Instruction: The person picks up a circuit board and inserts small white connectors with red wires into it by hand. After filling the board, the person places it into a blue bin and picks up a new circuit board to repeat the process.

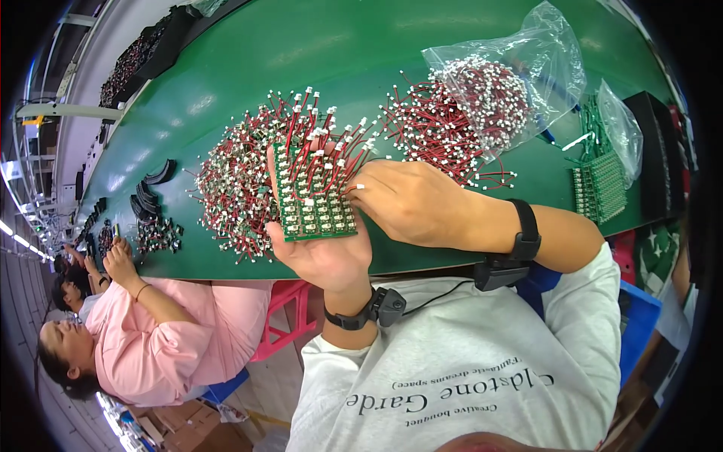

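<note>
My left hand (335, 264) lies palm up, its fingers curled round a green circuit board panel (316, 218). The panel carries rows of small white and metallic parts, and red wire leads (307, 128) with white connectors stand up from its far rows. At the panel's right edge, my right hand (414, 197) pinches a short red wire lead (355, 188) with a white tip; its fingertips are partly hidden. Just beyond the left hand is a big heap of wired small boards (233, 181). A second heap of red wire leads (422, 124) lies beyond the right hand.
A clear plastic bag (553, 56) partly covers the right heap. Stacked green panels (602, 188) lie at the right beside a black box (649, 143). Black curved parts (143, 202) are at the left, near a co-worker in pink (162, 339). A pink stool (282, 320) stands below the green table (339, 45).
</note>
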The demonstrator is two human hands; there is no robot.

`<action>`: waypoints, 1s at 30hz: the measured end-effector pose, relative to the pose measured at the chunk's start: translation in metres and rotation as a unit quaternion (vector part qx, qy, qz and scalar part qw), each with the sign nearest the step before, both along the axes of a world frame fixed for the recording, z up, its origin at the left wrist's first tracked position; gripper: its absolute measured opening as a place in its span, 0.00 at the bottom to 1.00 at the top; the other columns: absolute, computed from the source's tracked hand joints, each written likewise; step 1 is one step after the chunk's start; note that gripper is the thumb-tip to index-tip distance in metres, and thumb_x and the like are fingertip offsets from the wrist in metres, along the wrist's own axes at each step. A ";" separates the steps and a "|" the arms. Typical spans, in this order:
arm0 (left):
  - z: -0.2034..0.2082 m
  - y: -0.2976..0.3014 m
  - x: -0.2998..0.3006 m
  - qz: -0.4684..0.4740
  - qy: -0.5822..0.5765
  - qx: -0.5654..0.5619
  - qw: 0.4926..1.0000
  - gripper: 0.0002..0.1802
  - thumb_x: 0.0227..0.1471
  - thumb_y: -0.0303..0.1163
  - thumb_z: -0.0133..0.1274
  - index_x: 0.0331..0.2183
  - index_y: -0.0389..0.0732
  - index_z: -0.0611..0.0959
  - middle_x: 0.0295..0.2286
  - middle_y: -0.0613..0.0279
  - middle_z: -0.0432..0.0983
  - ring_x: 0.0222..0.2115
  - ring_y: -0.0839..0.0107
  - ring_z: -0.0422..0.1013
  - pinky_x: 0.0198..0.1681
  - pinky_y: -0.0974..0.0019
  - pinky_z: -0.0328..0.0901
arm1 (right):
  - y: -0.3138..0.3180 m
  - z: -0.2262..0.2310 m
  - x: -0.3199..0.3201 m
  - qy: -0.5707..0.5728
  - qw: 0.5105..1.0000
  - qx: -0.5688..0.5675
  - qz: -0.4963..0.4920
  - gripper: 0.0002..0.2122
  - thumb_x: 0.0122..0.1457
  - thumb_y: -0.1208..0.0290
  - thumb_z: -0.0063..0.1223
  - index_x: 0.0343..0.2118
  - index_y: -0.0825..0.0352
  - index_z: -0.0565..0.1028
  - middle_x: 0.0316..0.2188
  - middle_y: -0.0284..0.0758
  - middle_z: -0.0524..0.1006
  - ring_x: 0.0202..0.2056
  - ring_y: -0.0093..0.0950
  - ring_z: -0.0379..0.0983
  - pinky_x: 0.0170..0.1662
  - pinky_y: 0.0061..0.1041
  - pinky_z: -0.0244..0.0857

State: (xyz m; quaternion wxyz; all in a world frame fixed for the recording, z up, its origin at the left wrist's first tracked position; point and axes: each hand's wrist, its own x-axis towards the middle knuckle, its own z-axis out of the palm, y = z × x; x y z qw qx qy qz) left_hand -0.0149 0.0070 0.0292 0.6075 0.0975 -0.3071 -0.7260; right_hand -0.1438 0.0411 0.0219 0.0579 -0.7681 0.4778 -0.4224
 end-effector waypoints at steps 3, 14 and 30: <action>-0.001 0.004 0.003 0.015 -0.061 0.047 0.997 0.44 0.58 0.59 0.35 0.66 0.41 0.49 0.57 0.44 0.63 0.56 0.52 0.63 0.59 0.52 0.57 | -0.002 0.000 -0.001 -0.008 1.000 -0.014 0.001 0.08 0.50 0.79 0.56 0.33 0.72 0.71 0.28 0.41 0.75 0.30 0.39 0.76 0.33 0.33 0.72; -0.011 -0.002 0.000 -0.020 0.010 0.078 0.997 0.36 0.60 0.56 0.34 0.55 0.37 0.71 0.50 0.50 0.73 0.49 0.55 0.70 0.56 0.51 0.61 | -0.001 -0.001 -0.003 0.017 0.999 0.035 0.001 0.09 0.50 0.78 0.55 0.34 0.71 0.71 0.29 0.42 0.75 0.31 0.41 0.76 0.32 0.34 0.71; -0.021 -0.016 0.053 0.048 0.008 0.046 0.998 0.32 0.60 0.52 0.36 0.56 0.38 0.71 0.53 0.50 0.70 0.53 0.51 0.68 0.58 0.43 0.59 | -0.022 0.003 -0.110 0.045 0.990 0.091 -0.093 0.11 0.48 0.77 0.52 0.36 0.73 0.76 0.25 0.40 0.78 0.27 0.41 0.75 0.33 0.35 0.69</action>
